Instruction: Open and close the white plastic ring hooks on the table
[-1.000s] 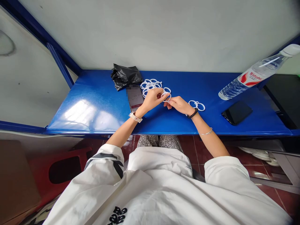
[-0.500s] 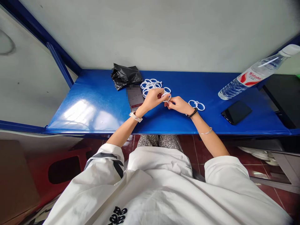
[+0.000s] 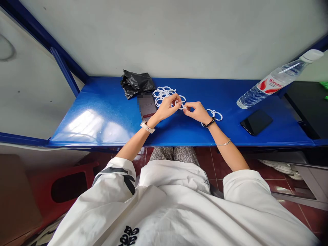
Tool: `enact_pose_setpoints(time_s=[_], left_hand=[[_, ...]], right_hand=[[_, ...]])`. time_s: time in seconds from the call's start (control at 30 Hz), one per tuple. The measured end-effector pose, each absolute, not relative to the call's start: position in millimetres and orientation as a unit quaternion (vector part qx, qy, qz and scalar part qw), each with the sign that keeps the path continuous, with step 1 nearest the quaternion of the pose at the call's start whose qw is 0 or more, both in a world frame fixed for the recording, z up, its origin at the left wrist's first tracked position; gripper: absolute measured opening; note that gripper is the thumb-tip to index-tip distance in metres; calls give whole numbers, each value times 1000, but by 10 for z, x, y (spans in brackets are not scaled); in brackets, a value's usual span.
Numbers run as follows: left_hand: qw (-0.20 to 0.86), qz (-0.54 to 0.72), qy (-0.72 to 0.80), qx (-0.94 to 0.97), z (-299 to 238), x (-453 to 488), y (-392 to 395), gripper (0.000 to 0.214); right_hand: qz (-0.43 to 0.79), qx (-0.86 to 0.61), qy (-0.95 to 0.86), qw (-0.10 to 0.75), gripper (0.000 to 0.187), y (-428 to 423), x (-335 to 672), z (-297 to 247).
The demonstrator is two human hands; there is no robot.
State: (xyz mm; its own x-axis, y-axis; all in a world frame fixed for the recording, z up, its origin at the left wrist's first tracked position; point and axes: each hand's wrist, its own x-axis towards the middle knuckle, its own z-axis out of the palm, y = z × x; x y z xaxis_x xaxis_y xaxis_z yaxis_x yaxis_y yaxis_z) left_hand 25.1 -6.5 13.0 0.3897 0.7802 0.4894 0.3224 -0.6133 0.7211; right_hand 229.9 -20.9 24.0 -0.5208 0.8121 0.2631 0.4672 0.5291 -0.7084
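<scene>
Since a second ago both hands have lifted a little and shifted away from the body, toward the pile of rings (image 3: 164, 92), while the things on the counter (image 3: 102, 116) lie as they did. The left hand (image 3: 167, 108) and the right hand (image 3: 196, 111) meet fingertip to fingertip above the middle of the counter, and between them is a white ring (image 3: 181, 103). Each hand's grip is narrow, thumb and forefinger pinched on the ring from its own side, the other fingers curled loosely. The ring is held just above the counter, right at the near edge of the pile; whether it is hooked to another ring is too small to tell. Behind the right wrist lie a few joined rings (image 3: 215, 114) flat on the counter. A phone (image 3: 146, 106) with a lit screen lies just left of the left hand, and a crumpled black bag (image 3: 137, 83) sits behind it against the wall. Well to the right are a dark phone (image 3: 256, 122) lying flat and a water bottle (image 3: 276, 80). The left wrist wears a watch (image 3: 147, 127), the right a bead bracelet (image 3: 209, 122).
</scene>
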Motion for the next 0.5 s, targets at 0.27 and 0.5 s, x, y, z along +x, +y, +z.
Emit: enact_pose_setpoints(time_s=[0.27, 0.5], left_hand=[[289, 384, 340, 809, 178, 249, -93, 18], [291, 360, 328, 824, 169, 235, -74, 39]], right_hand=[[252, -396, -831, 299, 46, -186, 2330, 228], [202, -416, -829, 314, 39, -185, 2337, 207]])
